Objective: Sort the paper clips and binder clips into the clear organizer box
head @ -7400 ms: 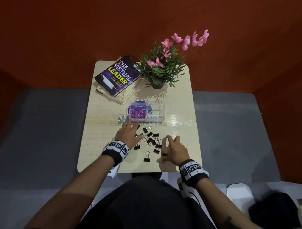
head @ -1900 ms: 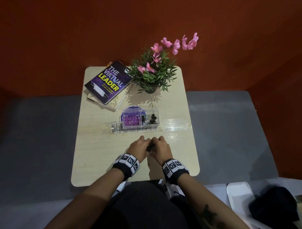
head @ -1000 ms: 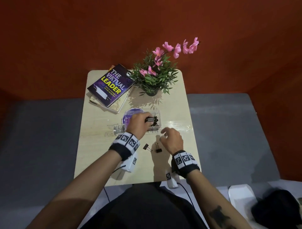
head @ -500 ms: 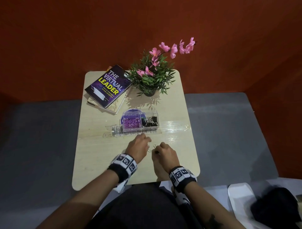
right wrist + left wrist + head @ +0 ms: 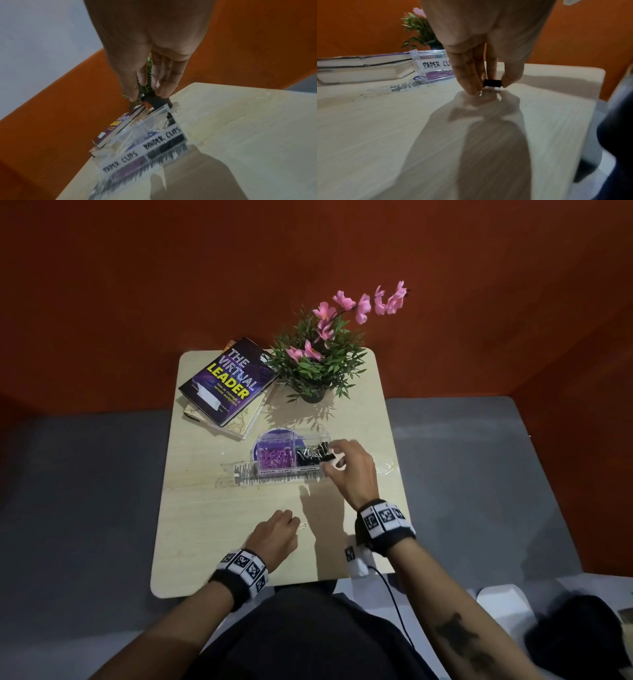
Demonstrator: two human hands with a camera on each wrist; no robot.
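Note:
The clear organizer box stands mid-table, with purple paper clips in its left compartment and black binder clips in its right one. My right hand pinches a black binder clip between thumb and fingers over the compartment labelled BINDER CLIPS. Near the table's front, my left hand pinches another black binder clip just above the tabletop. Its wire handle pokes out to the right.
A stack of books lies at the back left, and a potted plant with pink flowers stands at the back centre. A clear flat lid lies in front of the box. The table's front edge is close to my body.
My right hand has carried one binder clip from the table's front up to the box's right compartment. My left hand has stayed near the front and pinches the other clip.

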